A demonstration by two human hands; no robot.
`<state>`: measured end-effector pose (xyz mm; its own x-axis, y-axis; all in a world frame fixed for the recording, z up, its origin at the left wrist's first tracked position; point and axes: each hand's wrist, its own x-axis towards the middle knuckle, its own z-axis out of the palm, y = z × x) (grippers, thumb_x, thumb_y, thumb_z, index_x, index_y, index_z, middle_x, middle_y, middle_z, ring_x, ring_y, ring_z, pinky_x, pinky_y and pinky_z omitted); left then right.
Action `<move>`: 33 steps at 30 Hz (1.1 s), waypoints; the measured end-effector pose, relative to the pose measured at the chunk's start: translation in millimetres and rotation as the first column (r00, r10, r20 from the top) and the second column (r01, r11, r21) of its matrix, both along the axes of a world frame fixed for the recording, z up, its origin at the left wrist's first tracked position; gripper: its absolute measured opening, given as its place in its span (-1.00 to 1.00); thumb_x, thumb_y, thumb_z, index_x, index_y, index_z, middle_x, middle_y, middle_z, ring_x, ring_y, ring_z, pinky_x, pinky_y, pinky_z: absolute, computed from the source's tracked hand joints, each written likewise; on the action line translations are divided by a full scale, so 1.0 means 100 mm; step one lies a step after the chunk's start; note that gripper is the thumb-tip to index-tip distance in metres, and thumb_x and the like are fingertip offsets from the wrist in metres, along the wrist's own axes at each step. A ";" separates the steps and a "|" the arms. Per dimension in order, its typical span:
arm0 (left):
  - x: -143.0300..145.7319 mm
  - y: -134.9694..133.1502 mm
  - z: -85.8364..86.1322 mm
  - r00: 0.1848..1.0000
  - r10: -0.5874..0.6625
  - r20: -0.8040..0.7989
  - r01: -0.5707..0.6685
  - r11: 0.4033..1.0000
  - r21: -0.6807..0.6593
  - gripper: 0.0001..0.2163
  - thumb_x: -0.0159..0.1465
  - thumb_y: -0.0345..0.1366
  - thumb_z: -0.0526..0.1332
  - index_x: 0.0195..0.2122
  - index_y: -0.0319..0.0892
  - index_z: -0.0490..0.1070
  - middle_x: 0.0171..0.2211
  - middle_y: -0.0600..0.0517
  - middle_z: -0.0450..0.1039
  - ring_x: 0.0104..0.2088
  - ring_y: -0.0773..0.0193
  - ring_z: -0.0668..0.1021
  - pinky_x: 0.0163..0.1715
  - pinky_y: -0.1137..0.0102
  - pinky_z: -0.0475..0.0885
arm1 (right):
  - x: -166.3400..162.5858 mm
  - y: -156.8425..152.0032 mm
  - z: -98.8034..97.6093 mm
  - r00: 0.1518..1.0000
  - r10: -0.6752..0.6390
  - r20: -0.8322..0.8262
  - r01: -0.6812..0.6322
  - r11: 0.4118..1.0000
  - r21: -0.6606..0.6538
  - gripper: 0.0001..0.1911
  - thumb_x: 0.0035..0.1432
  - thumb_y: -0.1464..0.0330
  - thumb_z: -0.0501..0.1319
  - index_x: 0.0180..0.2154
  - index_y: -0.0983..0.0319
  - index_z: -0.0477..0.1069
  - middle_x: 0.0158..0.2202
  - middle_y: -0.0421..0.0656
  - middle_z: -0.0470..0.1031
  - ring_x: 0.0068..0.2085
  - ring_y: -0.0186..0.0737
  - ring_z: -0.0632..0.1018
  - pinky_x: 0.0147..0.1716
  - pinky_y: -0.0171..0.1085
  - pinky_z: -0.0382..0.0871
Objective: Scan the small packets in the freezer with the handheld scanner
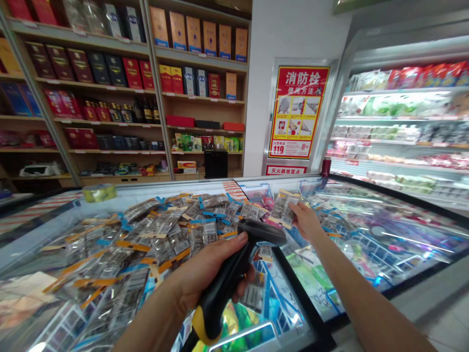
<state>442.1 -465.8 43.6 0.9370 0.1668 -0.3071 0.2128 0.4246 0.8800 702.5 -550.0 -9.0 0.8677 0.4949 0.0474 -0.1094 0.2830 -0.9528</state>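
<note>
My left hand (214, 274) is wrapped round the handle of a black and yellow barcode scanner (229, 274), its head tilted toward the right. Above the glass freezer lid, my right hand (302, 220) pinches a clear snack packet (284, 208) by its right side, with a pale strip along the packet's lower edge. A heap of similar small packets (164, 222), with blue, orange and cream strips, covers the glass to the left and beyond the scanner. What is inside the packets looks dark but is too small to name.
Under the glass of the chest freezer (304, 313) lie bagged goods and blue-edged wire baskets. A roll of yellowish tape (98, 193) rests at the back left. A red can (326, 166) stands on the far rim. Shelves of boxes (200, 63) and a lit cooler (403, 132) stand behind.
</note>
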 end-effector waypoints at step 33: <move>-0.05 -0.01 0.08 0.997 0.013 -0.071 -0.006 0.996 0.087 -0.61 0.15 0.02 0.04 -0.43 -0.26 0.34 -0.69 0.06 0.36 -0.74 0.40 0.40 -0.75 0.56 0.25 | 0.03 -0.02 -0.04 0.999 0.033 0.029 -0.033 0.999 -0.016 -0.78 -0.28 0.28 0.29 -0.46 0.17 0.39 -0.54 -0.26 0.51 -0.49 -0.22 0.50 -0.57 -0.30 0.35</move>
<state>437.0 -466.5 51.1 0.9113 0.2045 -0.3574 0.2729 0.3499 0.8962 705.2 -551.7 -13.2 0.8492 0.5241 0.0642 -0.0906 0.2644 -0.9601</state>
